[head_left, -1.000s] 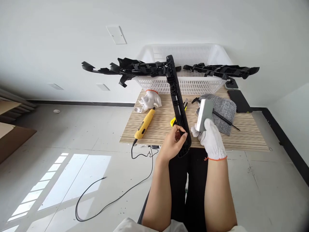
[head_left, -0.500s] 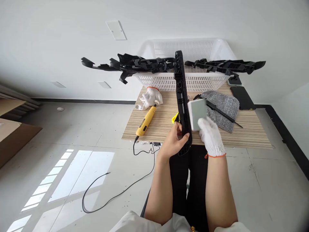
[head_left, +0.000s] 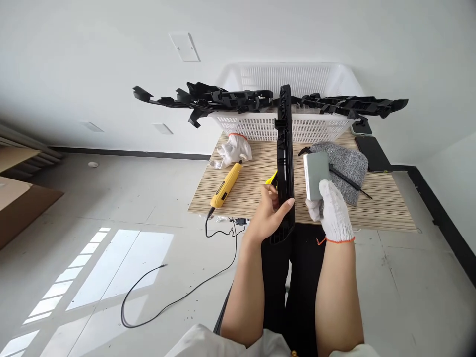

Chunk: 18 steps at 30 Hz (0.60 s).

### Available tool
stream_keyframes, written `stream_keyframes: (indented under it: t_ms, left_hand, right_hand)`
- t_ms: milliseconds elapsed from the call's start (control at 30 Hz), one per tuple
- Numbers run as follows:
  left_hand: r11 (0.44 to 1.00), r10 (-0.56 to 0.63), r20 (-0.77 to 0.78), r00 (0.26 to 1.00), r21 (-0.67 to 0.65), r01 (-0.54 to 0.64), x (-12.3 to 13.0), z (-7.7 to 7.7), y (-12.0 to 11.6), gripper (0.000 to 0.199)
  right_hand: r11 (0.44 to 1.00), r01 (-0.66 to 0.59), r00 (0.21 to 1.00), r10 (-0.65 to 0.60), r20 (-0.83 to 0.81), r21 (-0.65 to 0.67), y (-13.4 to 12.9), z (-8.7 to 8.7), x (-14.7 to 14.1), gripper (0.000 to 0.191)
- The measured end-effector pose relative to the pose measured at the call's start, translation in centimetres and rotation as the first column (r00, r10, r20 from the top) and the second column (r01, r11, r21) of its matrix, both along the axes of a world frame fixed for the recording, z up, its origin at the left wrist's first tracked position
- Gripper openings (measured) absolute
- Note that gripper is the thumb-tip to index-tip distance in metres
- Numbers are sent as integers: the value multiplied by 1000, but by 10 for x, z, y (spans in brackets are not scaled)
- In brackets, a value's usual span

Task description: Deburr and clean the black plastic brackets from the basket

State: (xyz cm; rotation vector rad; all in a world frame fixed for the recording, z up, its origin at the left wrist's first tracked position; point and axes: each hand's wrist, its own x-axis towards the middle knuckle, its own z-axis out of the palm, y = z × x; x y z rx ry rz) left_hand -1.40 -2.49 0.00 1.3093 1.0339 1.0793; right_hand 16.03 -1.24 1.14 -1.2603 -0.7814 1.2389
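My bare left hand [head_left: 270,213] grips the lower end of a long black plastic trim piece [head_left: 285,153], which stands lengthwise away from me above the table. In my gloved right hand [head_left: 330,210] is a grey-green rectangular block with a white edge, like a sanding sponge [head_left: 317,171]. The block is apart from the trim piece, to its right. Behind the right hand lie a grey cloth [head_left: 349,161] and a thin black tool with a pointed tip [head_left: 345,177]. Something yellow [head_left: 272,177] shows partly behind the trim piece.
A white basket [head_left: 253,126] at the back carries several black plastic parts [head_left: 223,99] that jut past both sides. A yellow corded rotary tool [head_left: 226,186] and a white glove [head_left: 236,148] lie at left on the wooden table [head_left: 390,203]. Its cable [head_left: 178,300] trails over the floor.
My right hand has moved the block a little to the right, away from the trim piece. The trim piece has swung more upright and slightly right in my left hand.
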Motion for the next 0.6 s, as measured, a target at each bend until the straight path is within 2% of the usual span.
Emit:
stream_keyframes:
  t_ms: [100, 233, 400, 533, 600]
  left_hand:
    - [998, 58, 44, 997, -42, -56, 1, 1, 1, 34]
    - [992, 112, 39, 993, -69, -110, 2, 0, 2, 33]
    - [998, 40, 79, 996, -60, -35, 2, -3, 2, 39]
    - [1000, 3, 38, 999, -25, -2, 2, -4, 2, 50]
    - [1000, 4, 2, 1000, 0, -4, 2, -3, 2, 56]
  right_hand:
    - [1000, -8, 995, 8, -96, 1, -4, 6, -3, 37]
    - [996, 44, 992, -34, -123, 74, -1, 8, -5, 30]
    - [985, 92, 991, -76, -113, 148, 3, 5, -7, 61]
    - [986, 33, 985, -4, -171, 166, 4, 2, -14, 55]
    - [982, 74, 986, -47, -157, 175, 6, -1, -18, 52]
